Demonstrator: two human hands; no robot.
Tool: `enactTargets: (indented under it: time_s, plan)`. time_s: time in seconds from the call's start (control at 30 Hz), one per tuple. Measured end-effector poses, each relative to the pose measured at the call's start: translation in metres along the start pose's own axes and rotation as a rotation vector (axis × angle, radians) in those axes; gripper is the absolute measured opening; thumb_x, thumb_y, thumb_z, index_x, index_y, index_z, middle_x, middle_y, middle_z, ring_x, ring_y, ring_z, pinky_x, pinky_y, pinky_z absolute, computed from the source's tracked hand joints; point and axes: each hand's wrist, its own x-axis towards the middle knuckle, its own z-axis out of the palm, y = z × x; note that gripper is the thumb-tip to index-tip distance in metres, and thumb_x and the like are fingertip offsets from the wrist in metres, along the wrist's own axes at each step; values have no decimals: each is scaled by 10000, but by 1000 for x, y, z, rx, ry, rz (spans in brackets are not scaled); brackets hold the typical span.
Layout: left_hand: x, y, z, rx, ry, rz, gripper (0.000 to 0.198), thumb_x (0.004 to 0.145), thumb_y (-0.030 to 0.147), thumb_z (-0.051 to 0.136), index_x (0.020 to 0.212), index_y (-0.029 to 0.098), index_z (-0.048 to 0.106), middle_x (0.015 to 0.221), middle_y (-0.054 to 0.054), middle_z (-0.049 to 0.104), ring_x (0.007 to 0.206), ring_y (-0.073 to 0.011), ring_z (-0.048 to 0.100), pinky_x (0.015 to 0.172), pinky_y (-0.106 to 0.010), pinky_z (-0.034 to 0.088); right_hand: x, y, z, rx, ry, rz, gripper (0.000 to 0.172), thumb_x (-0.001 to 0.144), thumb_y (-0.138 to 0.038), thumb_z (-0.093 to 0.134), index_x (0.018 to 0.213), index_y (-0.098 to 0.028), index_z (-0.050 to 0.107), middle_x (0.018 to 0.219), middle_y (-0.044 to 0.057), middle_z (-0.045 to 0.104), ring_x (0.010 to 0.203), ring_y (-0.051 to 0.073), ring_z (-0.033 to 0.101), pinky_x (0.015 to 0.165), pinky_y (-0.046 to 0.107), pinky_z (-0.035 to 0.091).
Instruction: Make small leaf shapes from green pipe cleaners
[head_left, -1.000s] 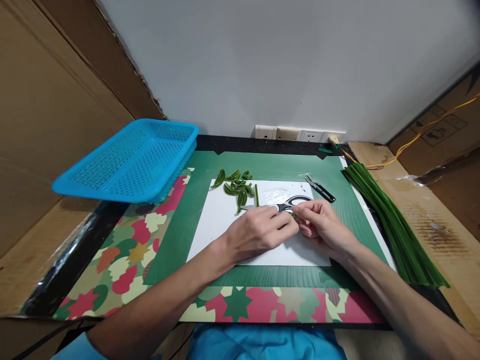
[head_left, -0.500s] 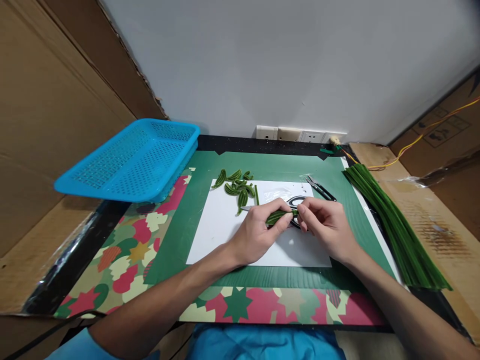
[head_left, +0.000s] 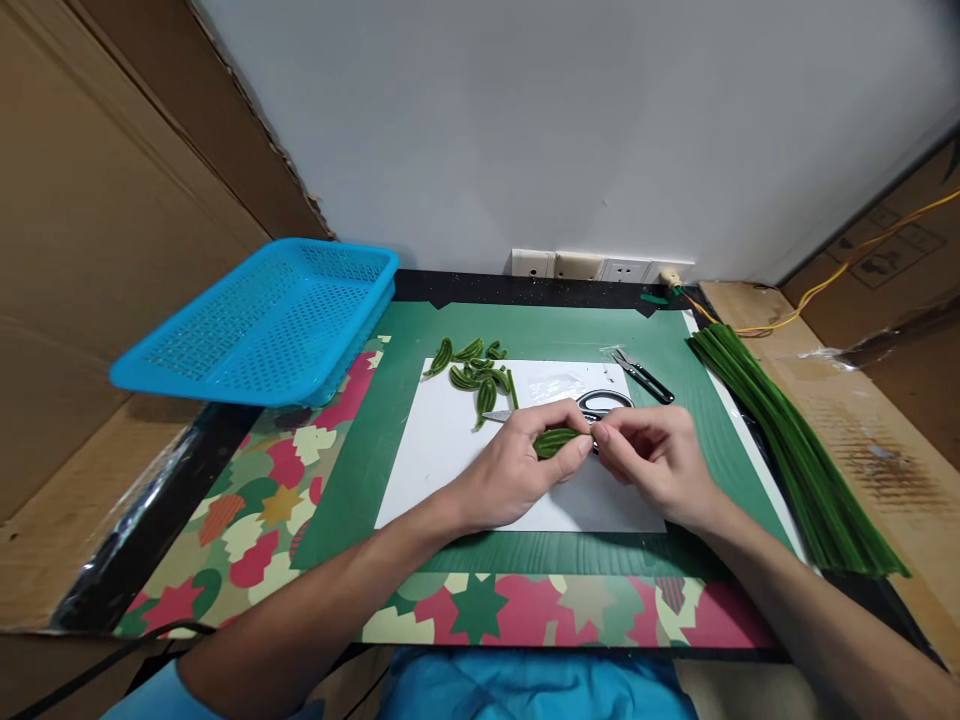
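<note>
Between the thumb and fingers of my left hand (head_left: 521,462) is a green pipe-cleaner leaf (head_left: 555,442), made of looped fuzzy stems. My right hand (head_left: 651,455) pinches the tip of that leaf, and its fingertips meet those of the left. Beneath both hands lie black-handled scissors (head_left: 604,400) on a white sheet of paper (head_left: 431,475), partly covered by the hands. Several finished-looking green leaves (head_left: 486,396) and a short straight stem (head_left: 513,388) rest at the paper's upper left.
A blue perforated basket (head_left: 262,330) stands at the left. Black thread snips (head_left: 643,376) lie behind the right hand on the green mat (head_left: 352,450). At the right is a bundle of long green pipe cleaners (head_left: 795,450). Wall sockets (head_left: 577,267) and a yellow cable (head_left: 817,295) are at the back.
Both hands have shifted slightly, with the fingertips now closer together at the leaf's tip. More of the scissor handle shows. The leaf remains in the left hand.
</note>
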Motion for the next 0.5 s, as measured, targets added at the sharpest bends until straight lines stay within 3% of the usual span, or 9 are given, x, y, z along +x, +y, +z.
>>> enactTargets:
  time_s: [0.1, 0.33, 0.5]
  plan:
    - [-1, 0, -3, 373, 24, 240, 123, 998, 202, 581, 946, 175, 689, 871, -19, 696, 783, -140, 607, 723, -258, 443, 3, 2, 0, 178, -95, 139, 503, 939, -520, 695, 590, -179, 572, 482, -28, 473, 422, 76, 343, 411, 247, 219]
    - [0, -14, -8, 891, -17, 689, 202, 1008, 115, 476, 851, 179, 587, 717, -6, 590, 648, -151, 543, 602, -294, 408, 7, 5, 4, 566, -172, 394, 565, 780, -542, 843, 550, -203, 454, 455, -89, 344, 404, 35, 188, 372, 209, 129]
    - [1, -14, -14, 1227, -24, 902, 265, 1036, 96, 413, 869, 185, 599, 715, -10, 598, 621, -158, 535, 597, -321, 391, 7, 3, 5, 651, -192, 515, 569, 724, -509, 877, 532, -204, 437, 459, -107, 305, 412, 25, 148, 375, 198, 79]
